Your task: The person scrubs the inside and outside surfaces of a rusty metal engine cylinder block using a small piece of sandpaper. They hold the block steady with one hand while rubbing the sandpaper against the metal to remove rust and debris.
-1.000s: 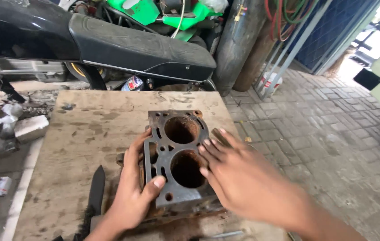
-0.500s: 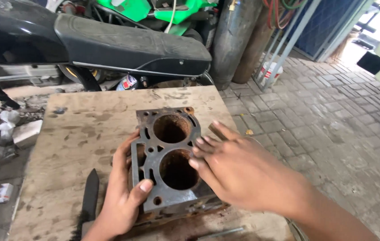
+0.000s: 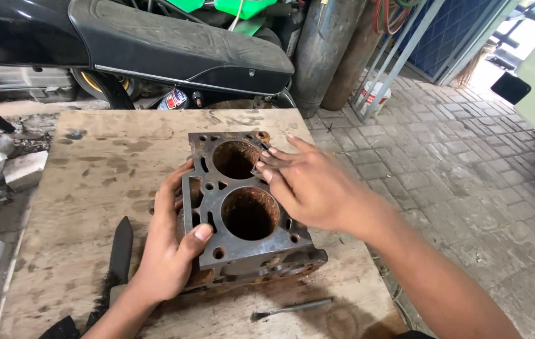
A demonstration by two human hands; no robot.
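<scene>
A rusty two-bore engine block (image 3: 242, 210) is sat mid-bench (image 3: 91, 169), nearer the front edge. Its left side is gripped by the left hand (image 3: 170, 251), thumb hooked on top. The right hand (image 3: 314, 185) is laid flat across the top, fingers pressed together. A black brush (image 3: 116, 260) is left beside it.

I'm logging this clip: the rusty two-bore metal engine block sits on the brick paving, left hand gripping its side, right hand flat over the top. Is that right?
Not quite. The head view shows the rusty two-bore metal engine block sitting on the worn wooden board table, not the brick paving beside it. The rest holds: left hand grips its side, right hand lies flat over the top.
</scene>
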